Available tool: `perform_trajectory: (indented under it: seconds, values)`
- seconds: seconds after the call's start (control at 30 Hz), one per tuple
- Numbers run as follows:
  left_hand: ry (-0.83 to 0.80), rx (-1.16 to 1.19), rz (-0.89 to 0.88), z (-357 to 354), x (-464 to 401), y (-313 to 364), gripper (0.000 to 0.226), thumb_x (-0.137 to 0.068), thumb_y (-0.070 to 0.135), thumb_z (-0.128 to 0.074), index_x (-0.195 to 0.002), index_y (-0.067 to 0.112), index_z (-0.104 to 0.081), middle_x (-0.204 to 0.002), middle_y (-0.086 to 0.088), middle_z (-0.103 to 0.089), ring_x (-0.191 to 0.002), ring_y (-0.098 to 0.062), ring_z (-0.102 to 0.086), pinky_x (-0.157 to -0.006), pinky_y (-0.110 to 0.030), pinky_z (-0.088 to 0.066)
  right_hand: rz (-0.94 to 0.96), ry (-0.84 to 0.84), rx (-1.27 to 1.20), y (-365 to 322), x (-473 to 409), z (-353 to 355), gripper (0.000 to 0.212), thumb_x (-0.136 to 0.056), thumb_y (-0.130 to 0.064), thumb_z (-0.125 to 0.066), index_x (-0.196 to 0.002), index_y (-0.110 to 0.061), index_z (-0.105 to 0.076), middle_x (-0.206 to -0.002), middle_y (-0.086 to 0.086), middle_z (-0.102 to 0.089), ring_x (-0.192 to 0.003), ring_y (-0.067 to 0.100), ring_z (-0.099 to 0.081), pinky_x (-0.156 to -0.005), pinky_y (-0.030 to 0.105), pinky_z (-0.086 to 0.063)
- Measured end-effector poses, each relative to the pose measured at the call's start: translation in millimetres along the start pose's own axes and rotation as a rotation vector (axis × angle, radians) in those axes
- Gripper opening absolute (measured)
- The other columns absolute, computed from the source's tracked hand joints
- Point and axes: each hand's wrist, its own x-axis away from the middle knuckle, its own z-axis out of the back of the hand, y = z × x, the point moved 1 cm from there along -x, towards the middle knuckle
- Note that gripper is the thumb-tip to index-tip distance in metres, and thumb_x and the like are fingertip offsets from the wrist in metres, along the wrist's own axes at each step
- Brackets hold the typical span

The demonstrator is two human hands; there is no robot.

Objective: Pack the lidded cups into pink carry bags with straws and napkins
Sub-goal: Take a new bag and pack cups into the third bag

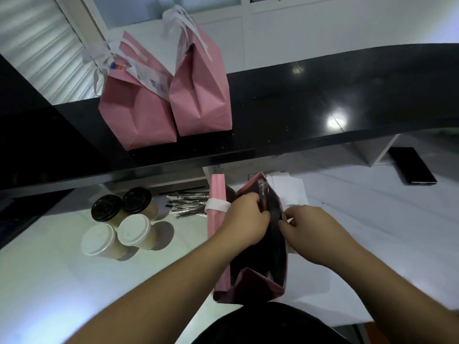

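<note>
Pink bags: three in all. Two packed bags [139, 112] [201, 90] stand side by side on the black counter [310, 100] in the upper left of the frame, tops folded, white handles up; the left one carries a printed slip.
Open bag [258, 284]: lower centre on the white worktop [62, 281], matte pink outside, dark inside, mouth spread, a white handle strap at its left rim.
Cups: four paper cups left of the open bag, packed close together; two with black lids [106, 208] [136, 200], two with white lids [98, 240] [134, 229].
Straws [188, 203]: a loose heap of shiny wrapped sticks between cups and bag, too many to count.
Napkins [288, 187]: white sheets behind the bag.
Left hand [244, 219]: fingers curled over the bag's left rim, gripping it.
Right hand [306, 227]: fingertips pinching the right rim.
Phone [412, 165]: dark flat slab, right edge.
</note>
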Motion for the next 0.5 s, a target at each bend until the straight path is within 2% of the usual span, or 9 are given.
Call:
perform_trajectory:
  seconds: [0.07,0.13,0.2,0.27,0.33,0.4,0.47,0.5]
  values:
    - [-0.072,-0.073,0.025,-2.6,0.4,2.0,0.016,-0.094,0.024,-0.065,-0.079,0.021,-0.062,-0.076,0.002,-0.066,-0.073,-0.022,-0.063,-0.056,-0.03,-0.042,0.012,-0.005,0.009,0.9,-0.3,0.5,0.034,-0.095,-0.039,-0.049,-0.074,-0.016,-0.06,-0.067,-0.001,-0.067,-0.063,0.018,-0.062,-0.058,0.039,-0.054]
    - [-0.126,-0.091,0.032,1.3,3.3,6.4,0.016,-0.095,0.022,-0.064,-0.08,0.019,-0.064,-0.071,0.0,-0.063,-0.071,-0.025,-0.062,-0.055,-0.03,-0.042,0.027,-0.007,0.013,1.9,-0.6,0.2,0.034,-0.096,-0.039,-0.049,-0.076,-0.014,-0.061,-0.07,0.001,-0.068,-0.066,0.021,-0.063,-0.062,0.043,-0.056]
    - [-0.149,-0.067,0.021,9.2,8.9,10.0,0.01,-0.095,0.018,-0.061,-0.094,0.013,-0.07,-0.077,-0.005,-0.069,-0.077,-0.028,-0.066,-0.065,-0.034,-0.052,0.043,-0.003,0.016,3.0,-1.2,-0.9,0.035,-0.097,-0.041,-0.049,-0.075,-0.015,-0.06,-0.069,0.001,-0.068,-0.065,0.02,-0.063,-0.062,0.042,-0.057]
    - [-0.133,-0.048,-0.022,18.8,19.1,11.3,0.014,-0.095,0.014,-0.059,-0.103,0.012,-0.071,-0.091,-0.006,-0.077,-0.09,-0.025,-0.071,-0.082,-0.039,-0.059,0.051,0.001,0.024,3.9,-2.1,-1.9,0.036,-0.097,-0.041,-0.048,-0.073,-0.016,-0.058,-0.067,0.001,-0.068,-0.062,0.02,-0.062,-0.058,0.041,-0.056]
    - [-0.105,-0.009,-0.051,30.2,34.3,8.0,0.026,-0.097,0.013,-0.058,-0.118,0.017,-0.071,-0.112,0.002,-0.079,-0.106,-0.015,-0.071,-0.093,-0.031,-0.058,0.053,0.0,0.031,4.1,-3.5,-2.5,0.033,-0.096,-0.042,-0.047,-0.076,-0.019,-0.059,-0.071,0.0,-0.071,-0.062,0.018,-0.063,-0.055,0.037,-0.055]
    - [-0.081,-0.026,-0.099,41.4,52.0,-0.2,0.041,-0.098,0.017,-0.059,-0.137,0.028,-0.066,-0.129,0.012,-0.073,-0.115,-0.003,-0.066,-0.092,-0.013,-0.05,0.066,0.017,0.042,3.4,-4.6,-2.6,0.027,-0.096,-0.047,-0.048,-0.095,-0.024,-0.062,-0.082,-0.004,-0.075,-0.067,0.014,-0.065,-0.056,0.031,-0.053]
    - [0.009,-0.18,-0.186,52.7,67.7,-12.4,0.041,-0.098,0.025,-0.063,-0.137,0.039,-0.065,-0.129,0.019,-0.07,-0.114,0.0,-0.063,-0.082,-0.005,-0.039,0.106,0.054,0.064,0.5,-5.5,-3.4,0.029,-0.096,-0.049,-0.051,-0.116,-0.029,-0.052,-0.086,-0.007,-0.073,-0.071,0.013,-0.066,-0.06,0.033,-0.056]
    - [0.065,-0.241,-0.222,57.6,75.4,-19.3,0.04,-0.097,0.029,-0.064,-0.135,0.041,-0.066,-0.128,0.021,-0.069,-0.115,-0.001,-0.06,-0.082,-0.006,-0.036,0.137,0.08,0.081,-2.3,-6.1,-3.5,0.031,-0.095,-0.048,-0.053,-0.118,-0.029,-0.046,-0.086,-0.007,-0.071,-0.07,0.014,-0.065,-0.061,0.037,-0.058]
